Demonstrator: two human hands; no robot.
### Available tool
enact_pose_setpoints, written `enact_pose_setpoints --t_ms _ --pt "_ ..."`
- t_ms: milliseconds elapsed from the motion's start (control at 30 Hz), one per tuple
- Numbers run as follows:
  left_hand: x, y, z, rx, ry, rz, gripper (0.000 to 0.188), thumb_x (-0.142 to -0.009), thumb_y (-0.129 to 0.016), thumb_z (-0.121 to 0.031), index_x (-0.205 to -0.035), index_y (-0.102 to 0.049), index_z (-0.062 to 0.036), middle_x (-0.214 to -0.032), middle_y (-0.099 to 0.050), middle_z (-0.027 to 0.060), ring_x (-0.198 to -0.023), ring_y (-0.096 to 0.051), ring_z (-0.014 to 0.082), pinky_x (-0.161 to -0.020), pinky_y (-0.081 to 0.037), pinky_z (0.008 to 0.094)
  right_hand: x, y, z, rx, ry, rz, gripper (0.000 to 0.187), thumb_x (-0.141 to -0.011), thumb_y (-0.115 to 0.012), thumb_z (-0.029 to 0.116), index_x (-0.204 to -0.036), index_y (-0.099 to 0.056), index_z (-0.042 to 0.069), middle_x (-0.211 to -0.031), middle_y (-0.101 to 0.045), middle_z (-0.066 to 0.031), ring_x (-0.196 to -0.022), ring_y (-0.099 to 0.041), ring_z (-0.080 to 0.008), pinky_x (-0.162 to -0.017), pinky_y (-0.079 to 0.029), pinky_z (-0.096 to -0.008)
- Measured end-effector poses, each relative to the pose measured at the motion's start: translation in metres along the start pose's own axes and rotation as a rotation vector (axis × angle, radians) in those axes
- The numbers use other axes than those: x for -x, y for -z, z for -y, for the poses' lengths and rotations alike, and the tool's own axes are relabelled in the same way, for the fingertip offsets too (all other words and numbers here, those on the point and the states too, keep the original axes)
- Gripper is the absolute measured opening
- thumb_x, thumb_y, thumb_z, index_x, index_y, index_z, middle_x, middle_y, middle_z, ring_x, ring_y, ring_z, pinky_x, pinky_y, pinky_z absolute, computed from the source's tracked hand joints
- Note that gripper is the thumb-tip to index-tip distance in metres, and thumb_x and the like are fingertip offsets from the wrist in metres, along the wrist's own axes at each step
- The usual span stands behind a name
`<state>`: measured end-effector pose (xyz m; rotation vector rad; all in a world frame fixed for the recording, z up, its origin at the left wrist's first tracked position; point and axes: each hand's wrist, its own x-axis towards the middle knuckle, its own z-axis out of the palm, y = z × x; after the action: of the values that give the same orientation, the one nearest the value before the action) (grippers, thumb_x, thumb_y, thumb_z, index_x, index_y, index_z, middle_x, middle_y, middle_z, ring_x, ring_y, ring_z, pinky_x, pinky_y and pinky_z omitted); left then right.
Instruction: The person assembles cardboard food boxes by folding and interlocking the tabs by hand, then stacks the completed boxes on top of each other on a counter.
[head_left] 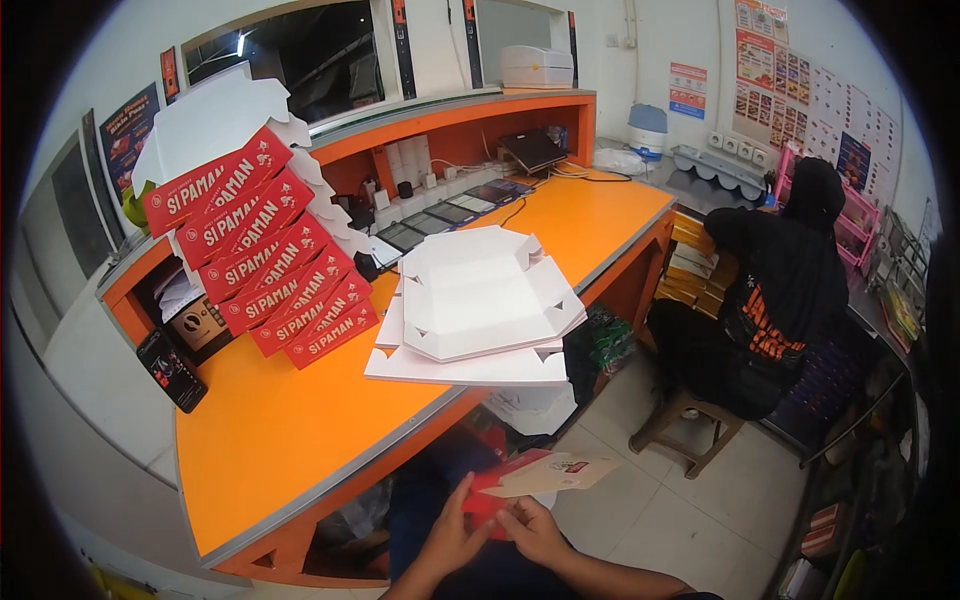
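Low in front of me, beyond the table's near edge, I hold a partly folded cardboard box (560,472) with red and cream panels. My left hand (455,530) grips its red side, thumb and fingers closed on the card. Closed on the lower edge beside it is my right hand (535,530). Parts of the fingers are hidden by the card, which looks slightly blurred. On the table above lies a pile of flat white box blanks (480,300). Left of that, red folded boxes (290,260) with white lettering lean in a tall, staggered stack.
The orange table (270,450) has a metal-trimmed edge. A phone (170,370) leans at its left end; several tablets (440,215) lie along the back. A white printer (538,67) stands on the ledge. At the right, a person in black (780,290) sits on a stool (690,430).
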<state>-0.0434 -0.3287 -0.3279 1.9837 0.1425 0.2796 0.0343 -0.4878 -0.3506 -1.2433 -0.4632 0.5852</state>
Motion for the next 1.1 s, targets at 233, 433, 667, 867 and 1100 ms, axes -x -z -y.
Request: enact_pose_setpoints --t_ms 233,433,667,867,1100 --pt "-0.005 0.001 -0.014 -0.24 -0.076 -0.029 0.075 -0.089 -0.069 -0.014 -0.154 -0.033 -0.0078 -0.133 -0.055 0.0234 -0.116 -0.06 0.0386 -0.094 -0.052 0.0399 -0.009 0.013 -0.008 0.14 0.027 0.038 0.028 -0.099 -0.062 0.008 -0.126 -0.055 0.0 -0.099 -0.064 -0.0031 -0.084 -0.062 -0.0109 -0.071 -0.052 -0.0259" --pt "-0.009 -0.004 -0.012 -0.347 -0.128 -0.033 0.072 -0.089 -0.067 -0.009 -0.154 -0.037 -0.0117 -0.125 -0.057 0.0186 -0.103 -0.065 0.0319 -0.082 -0.056 0.0369 -0.019 0.015 0.009 0.267 0.332 -0.082 0.053 -0.092 -0.068 0.004 -0.137 -0.041 -0.001 -0.127 -0.055 -0.0139 -0.11 -0.063 -0.0229 -0.087 -0.055 -0.0359" --pt "-0.002 -0.011 -0.007 -0.425 -0.206 -0.07 0.065 -0.091 -0.065 -0.009 -0.152 -0.043 -0.0123 -0.122 -0.053 0.0187 -0.099 -0.062 0.0346 -0.083 -0.054 0.0385 -0.038 0.012 0.038 0.655 0.496 -0.179 0.015 -0.085 -0.068 0.0 -0.1 -0.067 0.0 -0.1 -0.066 -0.0152 -0.096 -0.065 -0.0272 -0.084 -0.051 -0.0383" --pt "-0.005 -0.011 -0.003 -0.4 -0.253 -0.109 0.062 -0.091 -0.065 -0.007 -0.15 -0.046 -0.0113 -0.124 -0.053 0.019 -0.099 -0.062 0.0335 -0.084 -0.054 0.0378 -0.04 0.012 0.058 0.831 0.635 -0.226 0.018 -0.082 -0.068 0.001 -0.1 -0.066 0.0 -0.101 -0.066 -0.0189 -0.093 -0.064 -0.0381 -0.084 -0.049 -0.0448" --pt "-0.006 -0.011 -0.009 -0.406 -0.215 -0.156 0.057 -0.091 -0.063 -0.006 -0.146 -0.051 -0.0106 -0.122 -0.055 0.0189 -0.1 -0.063 0.0337 -0.085 -0.054 0.0383 -0.046 0.015 0.065 1.032 0.648 -0.19 0.02 -0.082 -0.07 0.002 -0.101 -0.064 0.001 -0.097 -0.065 -0.0184 -0.089 -0.062 -0.0395 -0.081 -0.049 -0.0454"
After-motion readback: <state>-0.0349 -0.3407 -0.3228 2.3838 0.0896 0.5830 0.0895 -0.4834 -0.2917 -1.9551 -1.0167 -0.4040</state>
